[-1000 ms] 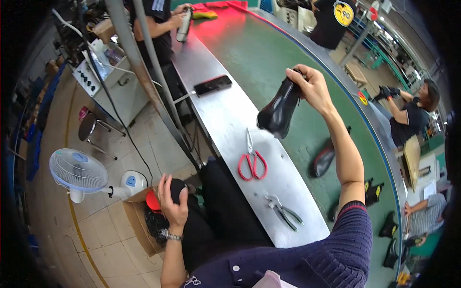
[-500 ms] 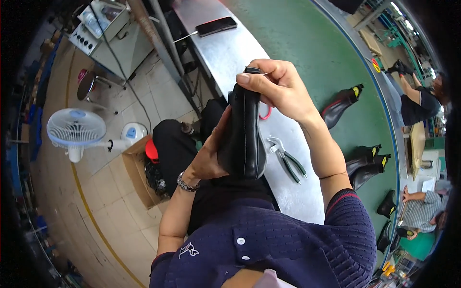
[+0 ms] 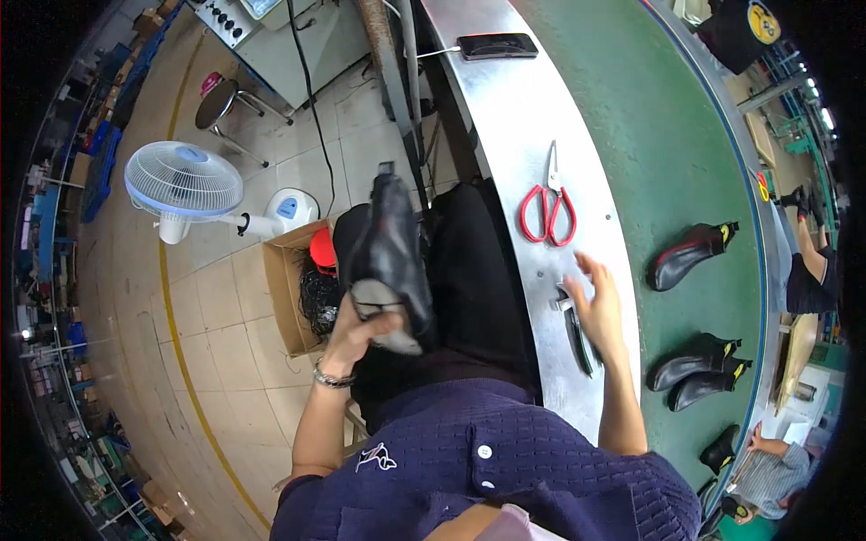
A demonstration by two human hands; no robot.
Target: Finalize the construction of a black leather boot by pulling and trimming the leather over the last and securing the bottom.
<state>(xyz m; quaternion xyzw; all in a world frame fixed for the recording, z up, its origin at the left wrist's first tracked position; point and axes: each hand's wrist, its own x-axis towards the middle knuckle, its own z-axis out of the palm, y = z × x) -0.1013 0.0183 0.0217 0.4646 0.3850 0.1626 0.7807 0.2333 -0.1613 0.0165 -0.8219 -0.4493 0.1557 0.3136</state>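
Note:
My left hand (image 3: 359, 335) grips a black ankle boot (image 3: 390, 257) at its heel end and holds it over my lap, with the toe pointing away from me. Over the steel bench edge (image 3: 505, 117), my right hand (image 3: 597, 305) is open with spread fingers, right above a pair of dark pliers (image 3: 577, 334) lying there. Red-handled scissors (image 3: 548, 206) rest on the bench a little farther away.
More black boots (image 3: 690, 255) (image 3: 695, 370) ride on the green conveyor belt (image 3: 658, 135) to the right. A phone (image 3: 497, 45) lies on the bench farther off. On the floor at left are a white fan (image 3: 183, 183), a cardboard box (image 3: 287, 288) and a stool (image 3: 221, 101). Other people work at far right.
The boot came down from in front of me to my lap. My right hand let go of it and moved to the pliers on the bench; the left hand alone holds it now.

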